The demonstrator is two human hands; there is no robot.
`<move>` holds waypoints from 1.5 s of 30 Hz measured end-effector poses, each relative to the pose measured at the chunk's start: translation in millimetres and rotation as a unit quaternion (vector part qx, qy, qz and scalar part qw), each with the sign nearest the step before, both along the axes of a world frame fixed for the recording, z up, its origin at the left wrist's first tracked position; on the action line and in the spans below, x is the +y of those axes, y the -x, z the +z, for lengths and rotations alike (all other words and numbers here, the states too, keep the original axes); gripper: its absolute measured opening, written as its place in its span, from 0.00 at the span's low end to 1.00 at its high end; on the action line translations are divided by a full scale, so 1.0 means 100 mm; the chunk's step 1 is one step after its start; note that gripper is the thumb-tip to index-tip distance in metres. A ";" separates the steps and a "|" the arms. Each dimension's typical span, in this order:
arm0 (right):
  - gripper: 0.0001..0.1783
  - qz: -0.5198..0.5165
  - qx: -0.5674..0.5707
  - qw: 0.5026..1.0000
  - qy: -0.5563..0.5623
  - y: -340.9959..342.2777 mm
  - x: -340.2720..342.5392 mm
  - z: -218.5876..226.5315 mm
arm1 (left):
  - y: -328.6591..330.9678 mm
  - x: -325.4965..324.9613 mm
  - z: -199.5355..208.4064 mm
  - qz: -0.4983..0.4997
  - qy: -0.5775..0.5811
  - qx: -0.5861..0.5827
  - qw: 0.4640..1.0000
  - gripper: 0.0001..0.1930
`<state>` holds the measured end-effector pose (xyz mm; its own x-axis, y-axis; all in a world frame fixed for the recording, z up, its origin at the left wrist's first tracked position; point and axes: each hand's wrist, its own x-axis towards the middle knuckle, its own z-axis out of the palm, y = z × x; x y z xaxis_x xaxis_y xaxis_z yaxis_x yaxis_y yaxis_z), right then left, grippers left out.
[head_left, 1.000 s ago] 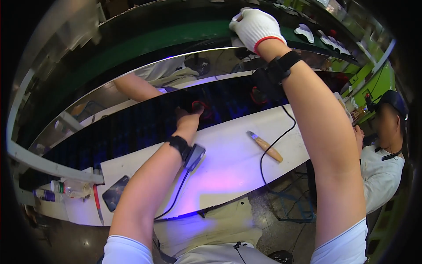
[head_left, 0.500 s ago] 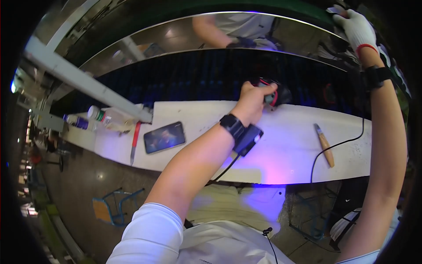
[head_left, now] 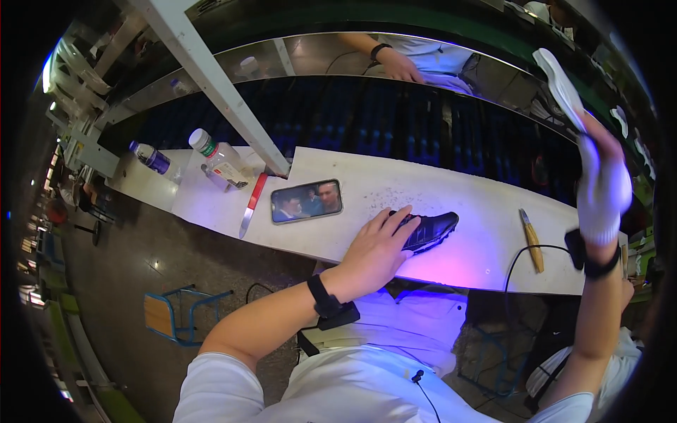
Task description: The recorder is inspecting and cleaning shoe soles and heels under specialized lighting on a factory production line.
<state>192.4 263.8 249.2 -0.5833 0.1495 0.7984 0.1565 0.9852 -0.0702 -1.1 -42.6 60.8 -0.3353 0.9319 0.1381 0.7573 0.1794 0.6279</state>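
Observation:
A small black shoe (head_left: 438,229) lies on the white worktop (head_left: 465,194), its toe pointing right. My bare left hand (head_left: 377,243) covers the heel end, fingers curled over it. At the upper right my right hand (head_left: 603,183), in a white glove, is raised above the bench and smeared by motion. Bare skin shows at its fingers, which hold a long, flat white piece (head_left: 560,84) shaped like an insole. Right of the shoe rests a knife with a wooden handle (head_left: 533,243).
A phone (head_left: 307,201) showing a video, a red-handled knife (head_left: 254,203) and two bottles (head_left: 224,163) occupy the worktop's left, near a metal post (head_left: 218,84). Beyond runs a dark conveyor (head_left: 338,116). A person's hand (head_left: 402,67) shows across it. A cable (head_left: 518,261) crosses the right side.
My left hand has drawn the shoe from the conveyor's edge to the worktop's front. My right hand has come back from the far upper right with the white piece. The view has shifted.

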 end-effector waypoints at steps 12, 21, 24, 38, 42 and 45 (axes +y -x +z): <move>0.19 -0.049 -0.014 0.873 0.484 -0.89 -1.30 -1.18 | -0.16 0.79 0.18 -0.092 0.110 0.093 0.985 0.20; 0.31 0.150 0.155 0.715 0.665 -0.61 -1.54 -1.56 | -0.46 0.26 0.16 -0.061 -0.274 -0.214 0.936 0.21; 0.21 0.265 0.106 0.699 0.656 -0.53 -1.59 -1.45 | -0.50 0.22 0.22 -0.096 -0.328 -0.237 0.909 0.17; 0.18 0.280 0.171 0.714 0.619 -0.25 -2.09 -1.81 | -0.96 -0.24 0.23 -0.025 -0.280 -0.334 0.900 0.20; 0.19 0.295 0.162 0.745 0.576 -0.28 -2.09 -1.86 | -1.00 -0.36 0.07 0.004 -0.293 -0.360 0.886 0.20; 0.20 0.298 0.149 0.739 0.586 -0.31 -2.12 -1.88 | -0.98 -0.41 0.02 -0.020 -0.293 -0.361 0.885 0.19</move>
<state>223.4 51.7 61.6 -0.6489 0.6270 0.4311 -0.4752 0.1086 -0.8732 97.2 -83.7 62.7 -0.5011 0.7848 0.3646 0.1184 -0.3552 0.9273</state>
